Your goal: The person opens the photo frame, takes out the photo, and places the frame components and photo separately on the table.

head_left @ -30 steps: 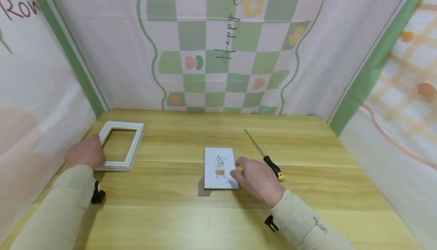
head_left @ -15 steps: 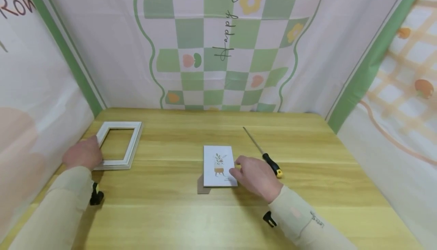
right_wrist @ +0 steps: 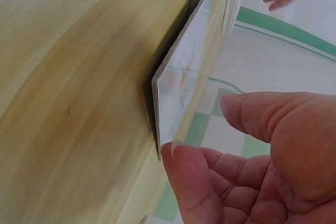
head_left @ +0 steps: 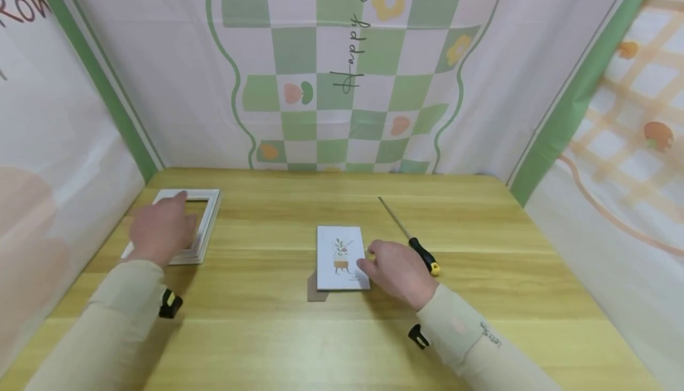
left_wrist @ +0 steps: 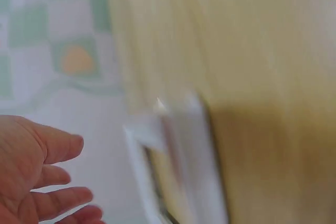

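A white picture frame lies flat at the table's left side. Over it hovers my left hand, holding nothing. In the left wrist view the left hand's fingers are spread loosely, apart from the blurred frame. At the table's middle lies a white picture panel printed with a potted plant, glossy in the right wrist view. Under it a brown flap pokes out at the lower left. My right hand is at the panel's right edge; its fingertips meet the corner, while the thumb stays off it.
A screwdriver with a black and yellow handle lies right of the panel, beyond the right hand. Printed cloth hangs behind the wooden table and at both sides.
My left hand has let go of the frame's left side and moved right, up over its opening. The right hand has stayed at the panel's edge. The head view has shifted slightly.
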{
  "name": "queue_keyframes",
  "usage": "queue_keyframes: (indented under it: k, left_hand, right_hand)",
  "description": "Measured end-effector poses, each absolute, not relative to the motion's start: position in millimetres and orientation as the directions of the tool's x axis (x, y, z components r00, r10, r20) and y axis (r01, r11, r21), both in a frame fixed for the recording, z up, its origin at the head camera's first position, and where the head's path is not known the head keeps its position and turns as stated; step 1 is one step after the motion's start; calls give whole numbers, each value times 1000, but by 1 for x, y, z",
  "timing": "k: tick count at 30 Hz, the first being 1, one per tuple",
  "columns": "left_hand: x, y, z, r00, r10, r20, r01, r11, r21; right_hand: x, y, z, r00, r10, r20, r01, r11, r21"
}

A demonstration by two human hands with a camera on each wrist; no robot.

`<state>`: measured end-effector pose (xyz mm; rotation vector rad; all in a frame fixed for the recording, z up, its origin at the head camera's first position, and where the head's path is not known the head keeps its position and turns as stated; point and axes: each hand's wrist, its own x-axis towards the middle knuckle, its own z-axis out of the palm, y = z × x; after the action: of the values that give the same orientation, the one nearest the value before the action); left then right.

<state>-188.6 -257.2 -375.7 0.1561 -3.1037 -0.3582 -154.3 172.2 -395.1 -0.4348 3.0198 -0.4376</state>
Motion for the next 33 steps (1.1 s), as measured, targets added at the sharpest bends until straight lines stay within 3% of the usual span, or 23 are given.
queue_keyframes:
  k: [5,17,24,33]
  left_hand:
    - [-182,-204,-369,-994,14,104,37,974,223]
    - [-163,-103,-390,-972,214,100,233,935,268]
    - [-152,-67,-410,-952,305,22,297,905,305]
    - [-152,-43,-427,-908,419,12,404,865,298]
  right_hand:
    - [-156,170,-393,-959,-282,-25,-264,921,-287]
    - [-160,163,-390,-962,-258,-92,-223,932,-287]
    - [-162,161,-392,-960,-247,-130,-198,931,-307]
    - [-165,161,-398,-968,-218,-126,-172,938,-300]
